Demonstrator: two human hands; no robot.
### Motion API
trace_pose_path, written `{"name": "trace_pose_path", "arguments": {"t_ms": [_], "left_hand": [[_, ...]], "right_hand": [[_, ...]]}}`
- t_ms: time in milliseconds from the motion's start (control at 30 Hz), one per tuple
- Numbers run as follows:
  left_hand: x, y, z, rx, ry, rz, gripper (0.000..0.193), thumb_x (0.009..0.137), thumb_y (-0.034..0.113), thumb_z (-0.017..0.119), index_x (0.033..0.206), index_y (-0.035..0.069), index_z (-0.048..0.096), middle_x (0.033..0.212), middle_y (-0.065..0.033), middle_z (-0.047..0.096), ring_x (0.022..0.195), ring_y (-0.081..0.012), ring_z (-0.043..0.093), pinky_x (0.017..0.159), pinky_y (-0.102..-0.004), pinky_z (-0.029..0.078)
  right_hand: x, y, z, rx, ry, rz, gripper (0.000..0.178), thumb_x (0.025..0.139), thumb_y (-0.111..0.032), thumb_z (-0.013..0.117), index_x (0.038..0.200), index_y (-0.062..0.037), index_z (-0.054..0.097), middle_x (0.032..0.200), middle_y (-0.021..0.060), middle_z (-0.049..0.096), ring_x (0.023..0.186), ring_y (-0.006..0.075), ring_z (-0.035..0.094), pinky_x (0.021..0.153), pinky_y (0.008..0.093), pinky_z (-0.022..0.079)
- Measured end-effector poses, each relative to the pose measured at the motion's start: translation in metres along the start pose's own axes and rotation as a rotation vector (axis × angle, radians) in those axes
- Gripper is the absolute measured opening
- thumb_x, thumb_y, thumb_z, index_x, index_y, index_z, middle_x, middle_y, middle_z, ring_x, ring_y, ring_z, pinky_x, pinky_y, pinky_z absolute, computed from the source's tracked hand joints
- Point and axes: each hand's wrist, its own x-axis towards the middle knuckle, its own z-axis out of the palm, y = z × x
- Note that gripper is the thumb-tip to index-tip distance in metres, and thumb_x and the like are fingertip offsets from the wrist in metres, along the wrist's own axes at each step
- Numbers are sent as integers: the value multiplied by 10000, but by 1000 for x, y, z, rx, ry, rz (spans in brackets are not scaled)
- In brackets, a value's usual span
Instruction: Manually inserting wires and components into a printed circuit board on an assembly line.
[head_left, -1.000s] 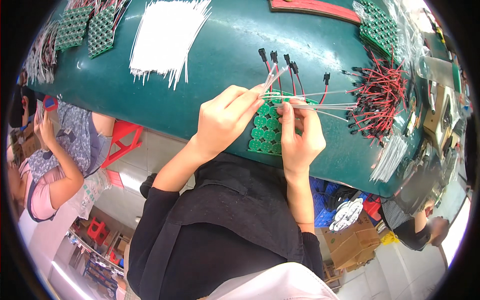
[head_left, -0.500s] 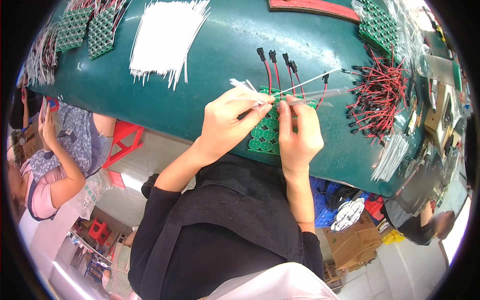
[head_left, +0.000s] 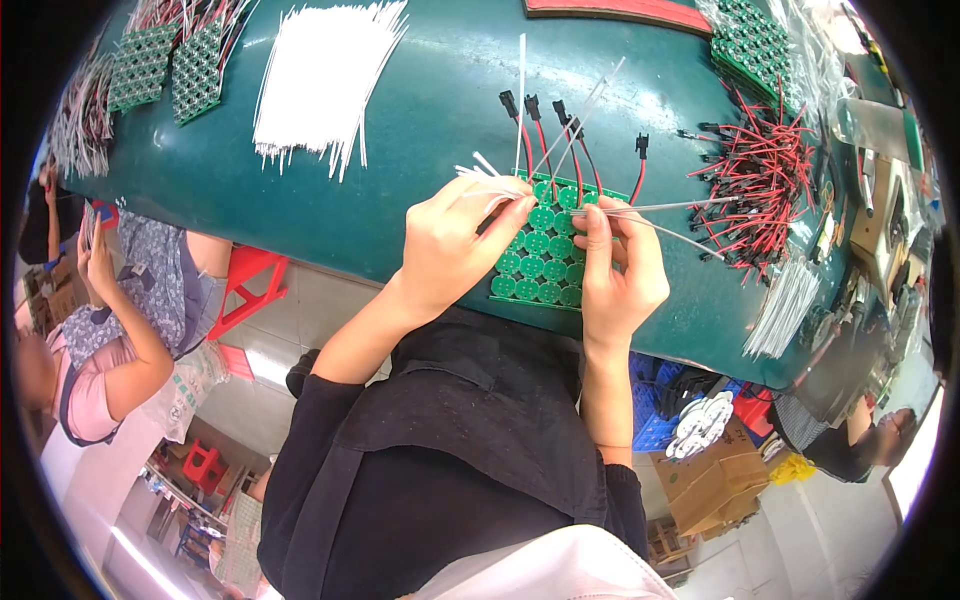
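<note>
My left hand (head_left: 447, 238) is closed in a pinch over the upper left of a green circuit board panel (head_left: 540, 268) made of small round boards. Short white wires (head_left: 484, 166) stick out of its fingers. Closed at the panel's upper right, my right hand (head_left: 627, 278) pinches thin pale wires (head_left: 668, 207) that reach out to the right. Other long thin wires (head_left: 521, 95) rise from the panel's far edge, close to my left fingertips. Along that edge stand red-and-black leads with black connectors (head_left: 560, 110). The fingers hide the exact contact points.
White wires (head_left: 325, 80) lie in a large pile at the far left. To the right are a heap of red-and-black leads (head_left: 755, 185) and a pale wire bundle (head_left: 780, 310). More green panels (head_left: 748, 50) sit at the far right. A person (head_left: 120, 330) is at the left.
My hands have drawn apart, the right one shifting right and slightly nearer. Several thin wires now point upward from the panel's far edge, where fewer showed before.
</note>
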Motion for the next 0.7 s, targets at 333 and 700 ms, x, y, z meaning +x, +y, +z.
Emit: {"name": "trace_pose_path", "arguments": {"t_ms": [333,700], "left_hand": [[0,2,0,77,2,12,110,794,-11,750,900,-12,722,870,-92,723,708,-162,694,624,-256,548],[3,12,2,207,-42,20,210,798,-6,747,1004,13,709,830,-79,696,701,-163,689,595,-257,536]], "right_hand": [[1,1,1,17,18,15,128,827,3,736,937,27,676,905,118,705,708,176,676,550,255,558],[5,-2,3,-17,-1,-29,97,813,24,736,886,31,672,869,113,706,697,181,682,550,262,565]]}}
